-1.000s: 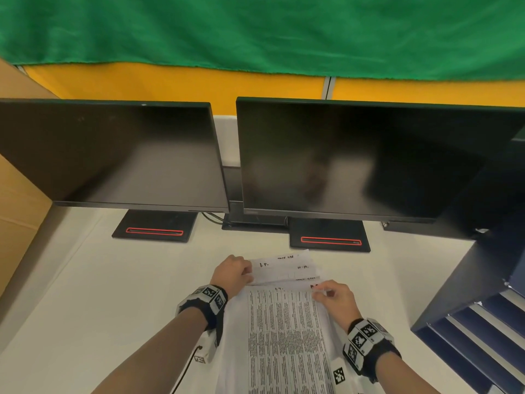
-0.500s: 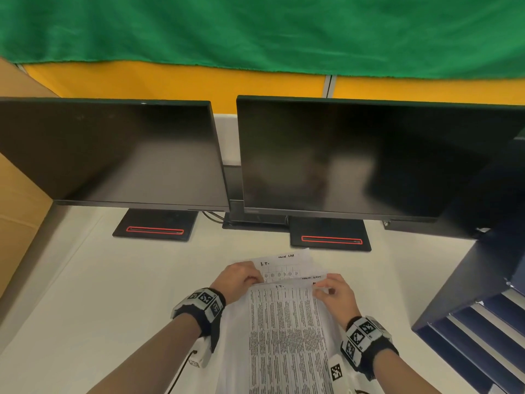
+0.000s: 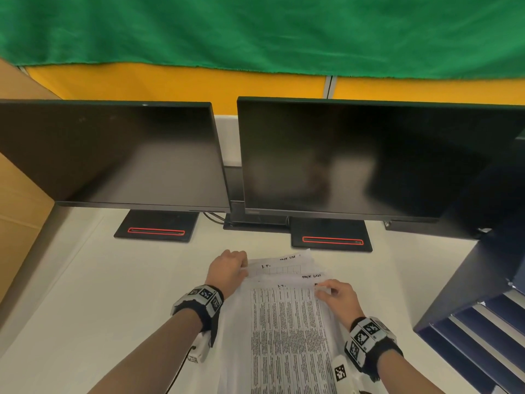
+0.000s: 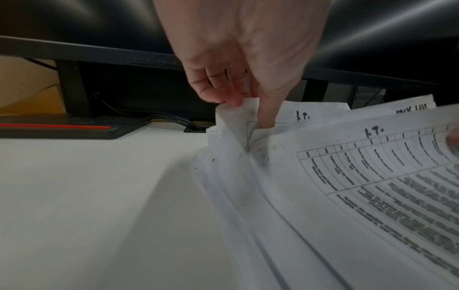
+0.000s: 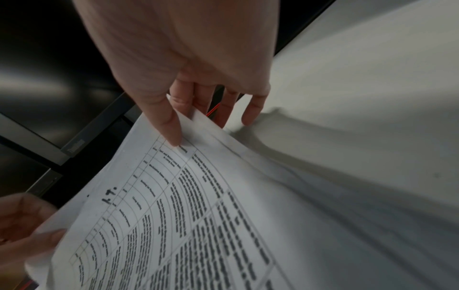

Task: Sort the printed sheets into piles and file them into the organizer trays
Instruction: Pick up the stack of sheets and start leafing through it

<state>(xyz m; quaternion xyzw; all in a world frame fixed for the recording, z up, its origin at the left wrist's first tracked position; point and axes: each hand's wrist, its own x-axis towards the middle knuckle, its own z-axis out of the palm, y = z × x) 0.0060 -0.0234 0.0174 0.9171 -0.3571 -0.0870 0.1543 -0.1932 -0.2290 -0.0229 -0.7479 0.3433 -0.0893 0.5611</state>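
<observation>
A brown cardboard panel [image 3: 17, 194] is standing at the far left, beside a black left-hand monitor [image 3: 113, 155] whose black base is showing a red stripe [image 3: 156, 231]. The person's left hand [image 3: 227, 268] is pinching the upper left corner of the stack of white printed sheets [image 3: 289, 336], which is lying on the white desk [image 3: 85, 294] in front of both screens; the left wrist view is showing the thumb [image 4: 267, 115] pressing down on a creased corner with the curled fingers [image 4: 218, 92] behind it, a detail the head view is not resolving. Handwriting on the fanned sheets is reading "TASK LIST" at the upper right, with a shorter mark resembling "1.9." at the top centre; the printed table text is too blurred to read. The right hand [image 3: 338, 297] is gripping the top sheet's upper right corner, thumb [image 5: 166, 121] above and fingers beneath. A black right-hand monitor [image 3: 369, 157] is carrying a small illegible bezel logo in the right wrist view. A dark blue tiered organizer [image 3: 483, 322] is standing at the right edge.
</observation>
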